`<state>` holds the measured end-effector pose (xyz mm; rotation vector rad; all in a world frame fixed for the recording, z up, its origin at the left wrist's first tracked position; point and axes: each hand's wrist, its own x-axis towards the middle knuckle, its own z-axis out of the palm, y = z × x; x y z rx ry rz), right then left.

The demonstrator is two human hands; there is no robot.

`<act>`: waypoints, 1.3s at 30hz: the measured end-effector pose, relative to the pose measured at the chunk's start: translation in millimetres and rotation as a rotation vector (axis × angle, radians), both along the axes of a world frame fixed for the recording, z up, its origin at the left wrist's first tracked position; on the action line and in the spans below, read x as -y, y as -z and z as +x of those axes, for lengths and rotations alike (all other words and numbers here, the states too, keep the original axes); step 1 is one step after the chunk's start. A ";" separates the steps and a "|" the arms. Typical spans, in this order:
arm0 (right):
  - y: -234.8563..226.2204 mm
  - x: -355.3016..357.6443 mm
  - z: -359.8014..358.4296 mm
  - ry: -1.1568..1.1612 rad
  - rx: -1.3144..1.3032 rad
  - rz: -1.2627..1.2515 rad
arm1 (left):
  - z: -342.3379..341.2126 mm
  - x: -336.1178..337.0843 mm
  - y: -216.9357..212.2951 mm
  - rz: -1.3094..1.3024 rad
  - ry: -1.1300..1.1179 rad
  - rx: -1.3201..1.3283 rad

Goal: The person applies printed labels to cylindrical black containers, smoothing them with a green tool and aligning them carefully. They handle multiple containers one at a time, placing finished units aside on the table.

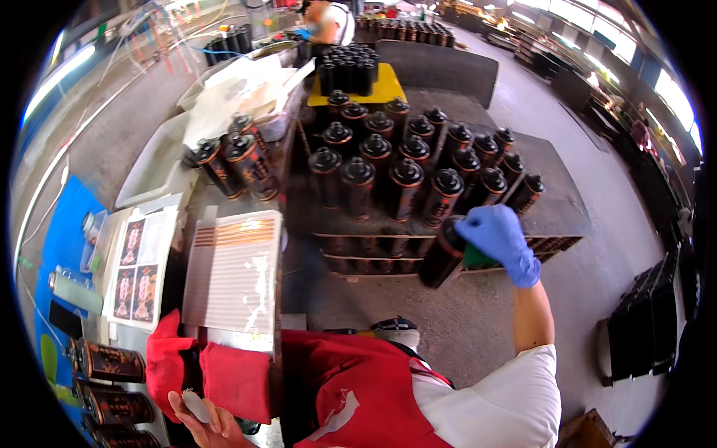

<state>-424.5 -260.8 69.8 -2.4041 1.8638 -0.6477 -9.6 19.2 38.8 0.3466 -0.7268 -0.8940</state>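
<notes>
My right hand [493, 233], in a blue glove, grips a dark bottle [442, 257] near its top, in front of the bench. The bottle is tilted and slightly blurred. Beneath the glove a green patch [476, 256] shows; I cannot tell what it is. At the lower left, my bare left hand [213, 429] has its fingers closed on a small whitish rounded piece [196, 407], close to a red cloth [237, 379]. Rows of similar dark bottles with orange print [405, 187] stand upright on the dark bench, just beyond my right hand.
To the left, a ribbed tray [231, 272] lies beside label sheets [138, 272]. More bottles stand at the tray's far end [254, 166] and lie at lower left [112, 362]. A person [328, 22] is at the far end. Black crates [642, 328] are stacked on the right.
</notes>
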 end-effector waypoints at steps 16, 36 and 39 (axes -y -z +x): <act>107.9 122.5 -380.7 0.933 -0.196 -0.210 | -49.2 107.1 34.5 0.353 -0.217 0.032; 7.6 -42.9 117.7 -1.097 0.646 1.067 | -134.2 74.9 20.7 0.355 0.498 -0.045; 39.6 -68.7 187.2 -1.493 0.579 0.996 | -119.1 44.2 15.9 0.450 0.521 -0.121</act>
